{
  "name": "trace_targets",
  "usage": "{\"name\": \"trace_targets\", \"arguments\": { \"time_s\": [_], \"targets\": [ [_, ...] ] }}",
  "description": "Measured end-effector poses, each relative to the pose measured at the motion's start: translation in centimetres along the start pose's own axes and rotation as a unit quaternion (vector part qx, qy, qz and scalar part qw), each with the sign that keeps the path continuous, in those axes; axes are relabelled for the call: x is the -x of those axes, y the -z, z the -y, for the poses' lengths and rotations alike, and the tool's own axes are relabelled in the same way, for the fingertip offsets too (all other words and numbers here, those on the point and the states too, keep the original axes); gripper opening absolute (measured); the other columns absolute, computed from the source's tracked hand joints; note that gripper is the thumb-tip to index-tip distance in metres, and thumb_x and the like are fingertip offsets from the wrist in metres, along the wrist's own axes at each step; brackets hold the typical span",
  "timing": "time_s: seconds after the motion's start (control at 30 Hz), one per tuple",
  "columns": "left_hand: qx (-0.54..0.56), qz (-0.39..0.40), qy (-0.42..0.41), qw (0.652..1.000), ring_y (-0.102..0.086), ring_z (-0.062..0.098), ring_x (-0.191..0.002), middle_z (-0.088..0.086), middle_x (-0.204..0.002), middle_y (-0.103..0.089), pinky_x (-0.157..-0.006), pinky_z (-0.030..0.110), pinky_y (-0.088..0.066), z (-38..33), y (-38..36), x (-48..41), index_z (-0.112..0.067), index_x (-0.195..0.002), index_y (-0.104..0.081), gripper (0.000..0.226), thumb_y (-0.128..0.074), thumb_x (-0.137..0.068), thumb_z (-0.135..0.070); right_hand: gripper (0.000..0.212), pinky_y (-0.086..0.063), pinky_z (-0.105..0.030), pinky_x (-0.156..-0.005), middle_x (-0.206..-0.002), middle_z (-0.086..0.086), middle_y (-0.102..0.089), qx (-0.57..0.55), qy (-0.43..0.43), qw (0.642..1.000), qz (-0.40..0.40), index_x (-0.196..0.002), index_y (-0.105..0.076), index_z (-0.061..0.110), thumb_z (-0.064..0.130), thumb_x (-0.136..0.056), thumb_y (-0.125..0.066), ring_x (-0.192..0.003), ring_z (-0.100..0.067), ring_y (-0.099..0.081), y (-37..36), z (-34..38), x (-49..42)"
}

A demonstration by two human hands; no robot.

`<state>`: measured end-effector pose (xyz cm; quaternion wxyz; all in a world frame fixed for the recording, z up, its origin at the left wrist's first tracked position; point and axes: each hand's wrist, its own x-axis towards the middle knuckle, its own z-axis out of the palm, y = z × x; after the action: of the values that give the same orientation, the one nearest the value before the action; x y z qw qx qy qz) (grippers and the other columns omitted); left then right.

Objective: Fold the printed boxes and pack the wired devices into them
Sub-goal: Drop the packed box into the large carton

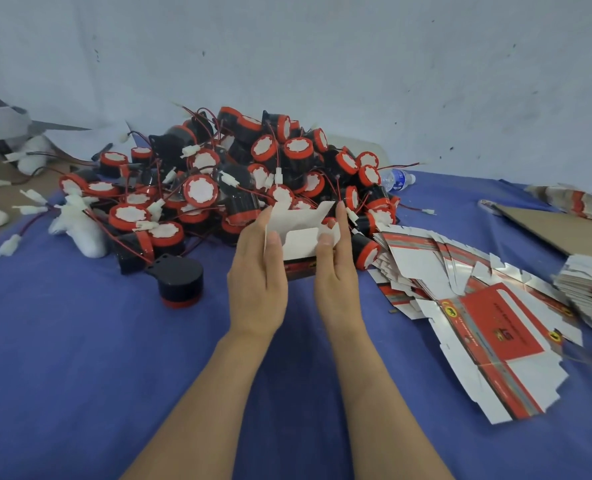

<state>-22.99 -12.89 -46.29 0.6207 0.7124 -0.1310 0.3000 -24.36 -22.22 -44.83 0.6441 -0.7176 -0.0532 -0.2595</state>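
One box [301, 237] is half-formed, just in front of the pile of wired devices [218, 174]. The left hand [258, 275] and right hand [337, 275] each pinch one side, its white card flaps standing open, seemingly unfilled. Right of the pile, glossy flat blanks [478, 327] await folding. The round black-and-red devices lie loose.

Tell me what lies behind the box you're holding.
A pile of red-and-black wired devices lies behind the box. The box, left hand and right hand hide the nearest ones.
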Motion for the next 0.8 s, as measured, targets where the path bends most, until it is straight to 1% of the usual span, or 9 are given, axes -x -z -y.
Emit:
{"name": "trace_targets", "arguments": {
  "time_s": [0.13, 0.2, 0.27, 0.37, 0.47, 0.6, 0.67, 0.73, 0.8],
  "targets": [
    [-0.001, 0.008, 0.037, 0.999, -0.055, 0.003, -0.114, -0.018, -0.123, -0.057, -0.092, 0.032, -0.052, -0.1, 0.15, -0.05, -0.032, -0.134, -0.049, 0.052, -0.024, -0.095, -0.057, 0.044, -0.043, -0.013, -0.097, -0.116, 0.049, -0.043, -0.032, 0.007, 0.999, 0.035, -0.129, -0.04, 0.047, 0.013, -0.103, -0.037, -0.115, 0.021, -0.043, 0.89, 0.13, -0.41],
    [0.035, 0.007, 0.073, 0.997, -0.056, 0.008, -0.115, -0.009, -0.125, -0.059, -0.093, 0.038, -0.052, -0.31, 0.05, -0.22, -0.029, -0.13, -0.051, 0.041, -0.029, -0.1, -0.047, 0.047, -0.049, -0.02, -0.093, -0.113, 0.045, -0.05, -0.037, 0.003, 0.999, 0.038, -0.124, -0.043, 0.05, 0.01, -0.101, -0.039, -0.112, 0.012, -0.051, 1.12, 0.2, -0.42],
    [0.081, 0.01, 0.108, 0.991, -0.059, 0.004, -0.107, -0.004, -0.119, -0.061, -0.086, 0.03, -0.054, -0.48, 0.15, -0.58, -0.032, -0.123, -0.051, 0.029, -0.029, -0.104, -0.037, 0.045, -0.05, -0.015, -0.079, -0.103, 0.043, -0.057, -0.028, 0.008, 0.999, 0.045, -0.121, -0.043, 0.049, 0.009, -0.1, -0.04, -0.099, 0.011, -0.057, 1.04, 0.23, -0.29],
    [0.11, 0.008, 0.146, 0.983, -0.059, -0.012, -0.083, -0.012, -0.1, -0.061, -0.065, 0.009, -0.048, -0.55, 0.38, -0.97, -0.033, -0.112, -0.049, 0.023, -0.028, -0.104, -0.036, 0.032, -0.046, -0.012, -0.068, -0.094, 0.038, -0.057, -0.004, 0.028, 0.999, 0.034, -0.113, -0.045, 0.04, 0.012, -0.098, -0.042, -0.085, 0.011, -0.055, 0.71, 0.07, -0.15],
    [0.122, 0.006, 0.15, 0.981, -0.057, -0.015, -0.079, -0.014, -0.099, -0.059, -0.062, 0.006, -0.045, -0.61, 0.17, -0.84, -0.024, -0.112, -0.049, 0.026, -0.028, -0.105, -0.035, 0.017, -0.045, -0.011, -0.065, -0.095, 0.034, -0.057, 0.007, 0.039, 0.999, 0.014, -0.1, -0.046, 0.032, 0.018, -0.094, -0.039, -0.084, 0.01, -0.054, 0.45, 0.08, 0.18],
    [0.134, -0.005, 0.144, 0.981, -0.057, -0.013, -0.077, -0.02, -0.092, -0.061, -0.062, 0.006, -0.045, -0.68, -0.07, -0.79, -0.027, -0.104, -0.048, 0.026, -0.032, -0.1, -0.047, 0.016, -0.048, -0.014, -0.069, -0.103, 0.022, -0.06, 0.011, 0.012, 1.0, 0.001, -0.094, -0.05, 0.025, 0.012, -0.098, -0.042, -0.087, 0.007, -0.055, 0.45, -0.35, 0.32],
    [0.124, -0.005, 0.137, 0.983, -0.056, -0.015, -0.08, -0.025, -0.092, -0.061, -0.063, 0.006, -0.044, -0.62, 0.02, -0.69, -0.03, -0.097, -0.046, 0.007, -0.042, -0.102, -0.029, 0.011, -0.047, -0.014, -0.072, -0.108, 0.02, -0.06, -0.009, -0.01, 1.0, 0.006, -0.092, -0.051, 0.017, 0.012, -0.098, -0.043, -0.088, 0.006, -0.054, 0.5, -0.33, 0.22],
    [0.112, 0.003, 0.127, 0.986, -0.054, -0.016, -0.085, -0.022, -0.102, -0.058, -0.067, 0.006, -0.045, -0.31, 0.09, -0.66, -0.031, -0.101, -0.046, 0.022, -0.043, -0.098, -0.009, 0.014, -0.047, -0.013, -0.071, -0.102, 0.021, -0.063, -0.04, -0.043, 0.998, 0.008, -0.093, -0.054, 0.01, 0.021, -0.095, -0.046, -0.085, 0.004, -0.055, 0.58, -0.12, 0.14],
    [0.118, 0.032, 0.137, 0.983, -0.054, -0.015, -0.091, -0.022, -0.111, -0.056, -0.072, 0.007, -0.047, -0.17, 0.23, -0.77, -0.032, -0.114, -0.045, 0.035, -0.042, -0.096, -0.003, 0.031, -0.05, -0.015, -0.07, -0.092, 0.019, -0.068, -0.104, -0.091, 0.99, 0.017, -0.104, -0.064, 0.016, 0.037, -0.095, -0.044, -0.085, 0.001, -0.061, 0.81, -0.01, 0.02]
  ]
}}
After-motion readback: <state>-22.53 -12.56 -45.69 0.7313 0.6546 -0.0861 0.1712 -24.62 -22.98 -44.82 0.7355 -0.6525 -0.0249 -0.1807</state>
